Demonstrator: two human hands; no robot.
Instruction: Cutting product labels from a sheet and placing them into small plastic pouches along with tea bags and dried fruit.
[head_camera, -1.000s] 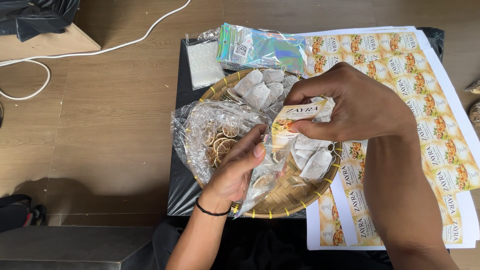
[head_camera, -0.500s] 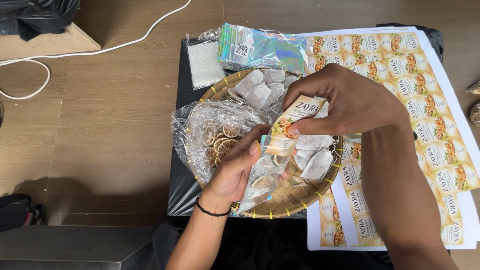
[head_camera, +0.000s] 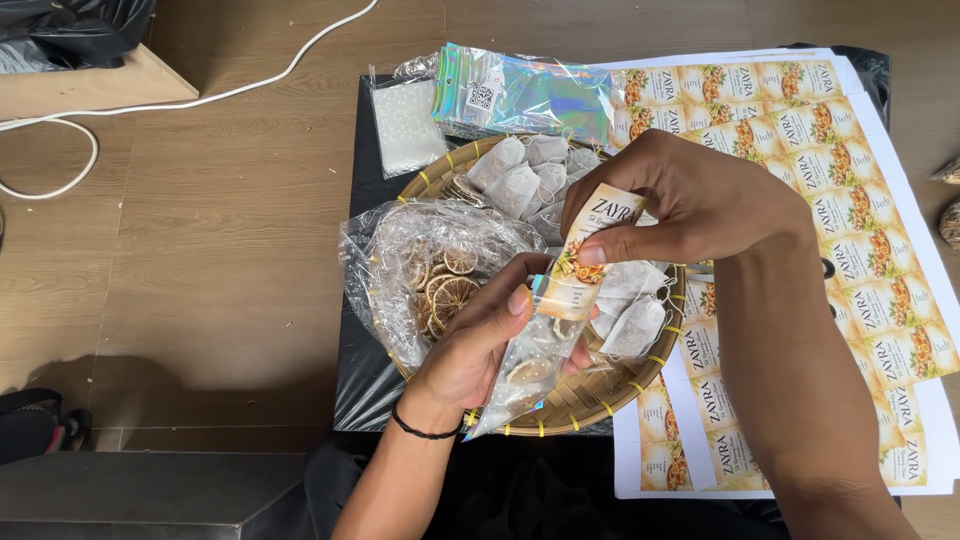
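Observation:
My left hand (head_camera: 480, 345) holds a small clear pouch (head_camera: 525, 370) with dried citrus slices inside, tilted over a round woven bamboo tray (head_camera: 590, 395). My right hand (head_camera: 690, 200) pinches a printed orange-and-cream label sticker (head_camera: 590, 250) at its upper end and lays it onto the pouch; my left thumb touches the label's lower end. Several white tea bags (head_camera: 530, 175) lie in the tray, and more tea bags (head_camera: 635, 315) sit just under the pouch.
A clear plastic bag of dried citrus slices (head_camera: 430, 275) rests on the tray's left side. Iridescent pouches (head_camera: 530, 95) and a clear dotted bag (head_camera: 405, 125) lie at the back. Label sheets (head_camera: 880, 260) cover the right. A white cable (head_camera: 200, 95) crosses the wooden floor.
My right hand has shifted slightly left and down with the label, bringing it onto the pouch. My left hand has kept the pouch nearly still.

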